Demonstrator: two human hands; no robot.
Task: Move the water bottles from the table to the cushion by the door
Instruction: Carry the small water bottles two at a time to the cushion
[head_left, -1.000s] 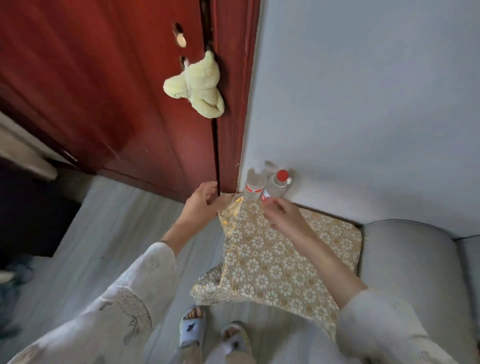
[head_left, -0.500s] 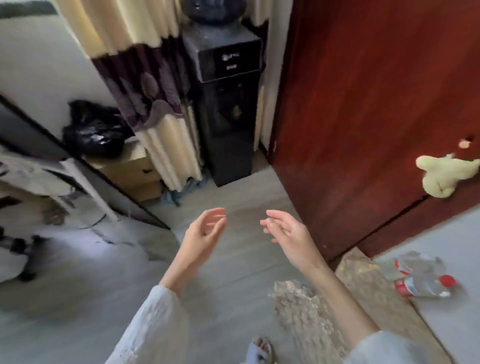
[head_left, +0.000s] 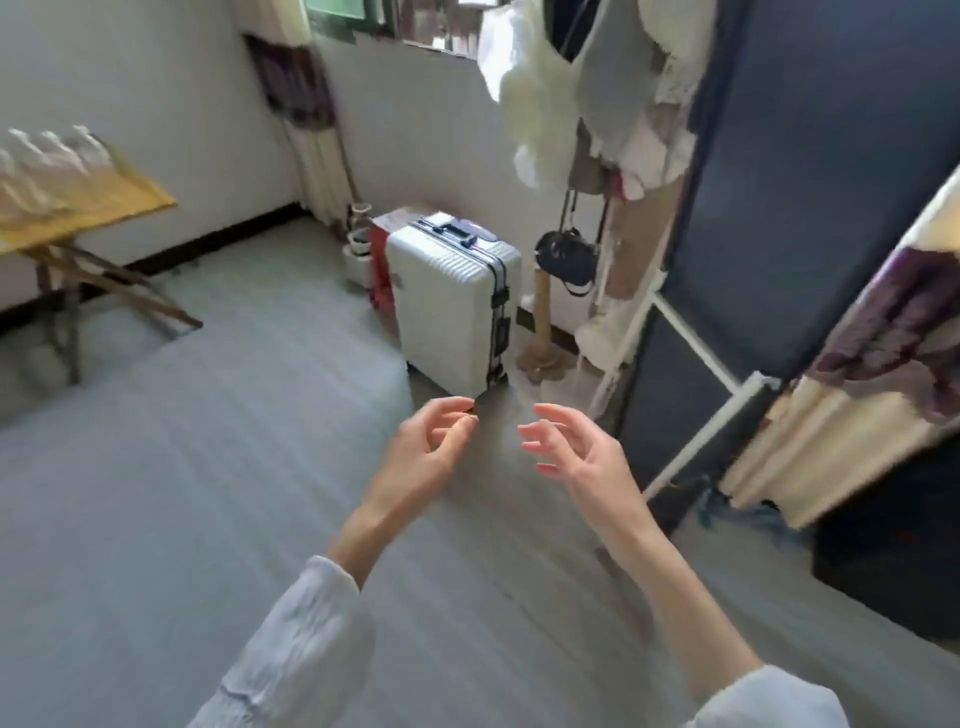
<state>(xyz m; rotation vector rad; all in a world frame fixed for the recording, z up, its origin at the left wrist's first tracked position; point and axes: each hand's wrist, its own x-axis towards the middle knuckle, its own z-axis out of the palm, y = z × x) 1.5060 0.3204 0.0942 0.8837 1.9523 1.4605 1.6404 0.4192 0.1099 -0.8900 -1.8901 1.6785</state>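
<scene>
Several clear water bottles (head_left: 49, 161), blurred by motion, stand on a yellow-topped folding table (head_left: 119, 200) at the far left. My left hand (head_left: 428, 449) and my right hand (head_left: 574, 449) hang in front of me over the grey floor, palms facing each other, fingers loosely curled and apart, holding nothing. Both hands are far from the table. The cushion and the door are out of view.
A white hard-shell suitcase (head_left: 449, 299) stands on the floor just beyond my hands. A coat stand (head_left: 543, 312) with hung clothes and a black bag (head_left: 566, 257) sits right of it. A dark panel with white bars (head_left: 727, 291) and a curtain (head_left: 852, 374) fill the right side.
I let go of two bottles on the cushion by the door, then turned away. The view swung left across the room to the suitcase and table. Both hands stay empty.
</scene>
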